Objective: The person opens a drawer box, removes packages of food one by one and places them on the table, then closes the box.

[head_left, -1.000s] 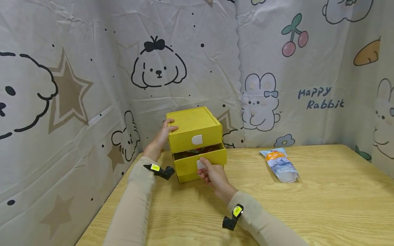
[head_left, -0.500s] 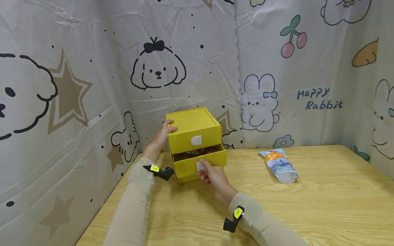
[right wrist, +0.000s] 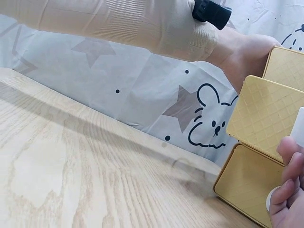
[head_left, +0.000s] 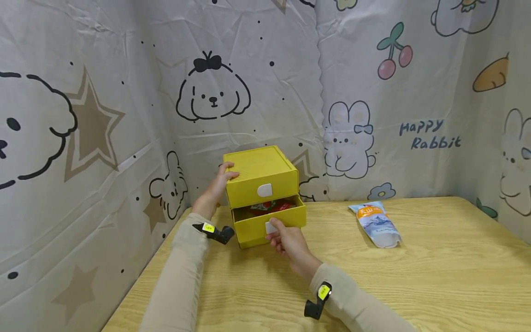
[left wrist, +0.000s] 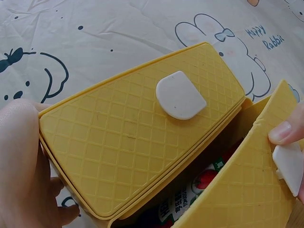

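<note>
A yellow drawer cabinet (head_left: 259, 163) with white tabs stands at the back left of the table. Its middle drawer (head_left: 249, 226) is partly out, and packets (left wrist: 192, 192) with a red strawberry print and dark parts show inside. My left hand (head_left: 213, 191) holds the cabinet's upper left side, thumb and fingers at the top edge. My right hand (head_left: 293, 244) pinches the white tab (head_left: 271, 227) on the middle drawer's front. The top drawer (left wrist: 128, 128) is closed. Below, the lowest drawer (right wrist: 249, 183) is also closed, its tab half hidden by my right fingers.
A blue and white bag (head_left: 376, 224) with an orange label lies on the wooden table (head_left: 435, 267), right of the cabinet. Printed cloth (head_left: 269, 92) hangs behind and on the left, close to the cabinet.
The middle drawer has come a little further out toward me with my right hand on its tab, showing more of the packets. My left hand stays on the cabinet.
</note>
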The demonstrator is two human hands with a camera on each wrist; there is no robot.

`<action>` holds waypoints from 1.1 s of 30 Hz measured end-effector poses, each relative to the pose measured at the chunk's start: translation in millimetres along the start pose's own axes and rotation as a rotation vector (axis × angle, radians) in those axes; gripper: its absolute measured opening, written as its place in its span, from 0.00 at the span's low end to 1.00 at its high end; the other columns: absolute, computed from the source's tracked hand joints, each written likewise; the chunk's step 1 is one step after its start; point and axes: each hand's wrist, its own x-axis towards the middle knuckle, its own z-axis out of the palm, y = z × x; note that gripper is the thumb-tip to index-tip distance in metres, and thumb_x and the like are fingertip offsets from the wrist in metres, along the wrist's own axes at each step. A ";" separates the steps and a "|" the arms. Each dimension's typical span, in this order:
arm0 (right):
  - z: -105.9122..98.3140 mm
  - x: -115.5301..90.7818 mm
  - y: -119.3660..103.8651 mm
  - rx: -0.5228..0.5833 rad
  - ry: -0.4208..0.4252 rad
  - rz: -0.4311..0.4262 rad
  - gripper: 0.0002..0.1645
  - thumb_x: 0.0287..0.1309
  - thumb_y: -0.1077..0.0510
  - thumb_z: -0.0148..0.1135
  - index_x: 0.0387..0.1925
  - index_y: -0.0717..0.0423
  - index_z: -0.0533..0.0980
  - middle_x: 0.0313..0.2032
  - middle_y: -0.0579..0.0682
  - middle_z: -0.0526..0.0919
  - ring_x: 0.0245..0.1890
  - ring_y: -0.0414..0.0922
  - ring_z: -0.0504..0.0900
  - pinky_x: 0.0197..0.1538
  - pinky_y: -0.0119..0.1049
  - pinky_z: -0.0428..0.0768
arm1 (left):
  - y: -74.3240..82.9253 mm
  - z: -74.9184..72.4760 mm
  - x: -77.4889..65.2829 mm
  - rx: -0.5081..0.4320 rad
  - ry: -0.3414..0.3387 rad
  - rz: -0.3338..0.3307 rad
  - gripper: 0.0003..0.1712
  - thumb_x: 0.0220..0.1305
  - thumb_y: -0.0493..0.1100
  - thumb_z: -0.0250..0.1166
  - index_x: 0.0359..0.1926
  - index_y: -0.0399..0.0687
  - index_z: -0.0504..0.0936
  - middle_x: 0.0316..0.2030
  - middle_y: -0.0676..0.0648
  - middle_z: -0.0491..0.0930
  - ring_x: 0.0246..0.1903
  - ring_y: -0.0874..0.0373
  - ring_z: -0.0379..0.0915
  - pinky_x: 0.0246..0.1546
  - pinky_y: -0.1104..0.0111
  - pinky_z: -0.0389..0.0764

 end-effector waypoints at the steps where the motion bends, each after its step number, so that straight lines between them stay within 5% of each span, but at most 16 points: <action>1: -0.1 -0.7 -0.2 -0.001 -0.001 -0.001 0.33 0.69 0.36 0.62 0.33 0.64 0.83 0.23 0.47 0.82 0.19 0.34 0.70 0.22 0.25 0.68 | 0.4 0.0 -0.2 0.003 0.000 0.002 0.36 0.77 0.56 0.50 0.80 0.64 0.51 0.81 0.43 0.43 0.78 0.37 0.34 0.65 0.26 0.45; 33: -1.5 -11.2 -2.4 0.005 -0.011 0.014 0.32 0.69 0.35 0.62 0.30 0.63 0.83 0.22 0.46 0.81 0.18 0.35 0.69 0.23 0.27 0.67 | -1.7 0.1 2.3 -0.017 -0.001 0.009 0.36 0.77 0.55 0.50 0.80 0.62 0.50 0.81 0.43 0.40 0.78 0.38 0.34 0.65 0.27 0.46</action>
